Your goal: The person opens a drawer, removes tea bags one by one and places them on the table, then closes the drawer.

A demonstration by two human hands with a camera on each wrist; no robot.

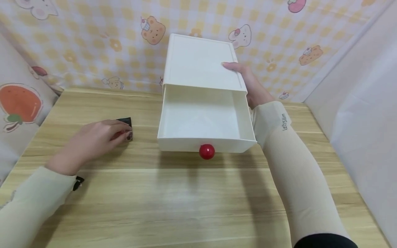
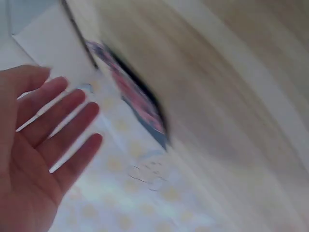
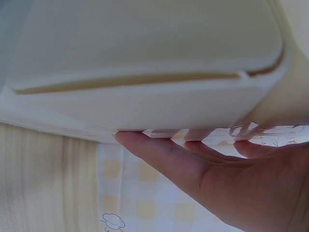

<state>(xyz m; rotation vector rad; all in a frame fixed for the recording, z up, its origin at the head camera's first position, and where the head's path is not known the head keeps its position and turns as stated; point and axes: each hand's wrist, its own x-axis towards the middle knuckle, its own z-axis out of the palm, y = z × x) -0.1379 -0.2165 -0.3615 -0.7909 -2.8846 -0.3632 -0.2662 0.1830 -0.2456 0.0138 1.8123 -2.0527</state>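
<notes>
A white drawer box point(image 1: 201, 62) is tilted above the table with its drawer point(image 1: 201, 119) pulled out toward me. The drawer has a round red knob point(image 1: 206, 151), and nothing shows inside it. My right hand point(image 1: 252, 84) grips the box by its right side, thumb on the top face; the right wrist view shows the fingers against the casing point(image 3: 159, 108). At the left, my left hand point(image 1: 96, 137) is over a small dark packet point(image 1: 125, 121) with a reddish pattern, partly hidden by the fingers. In the left wrist view those fingers are spread, apart from the packet point(image 2: 133, 92).
The wood-grain table point(image 1: 186, 206) runs beneath both hands. Behind it hangs a yellow checked cloth point(image 1: 102, 44) with cartoon animals. White cloth sides point(image 1: 356, 86) stand at the right and, with a strawberry print point(image 1: 20, 103), at the left.
</notes>
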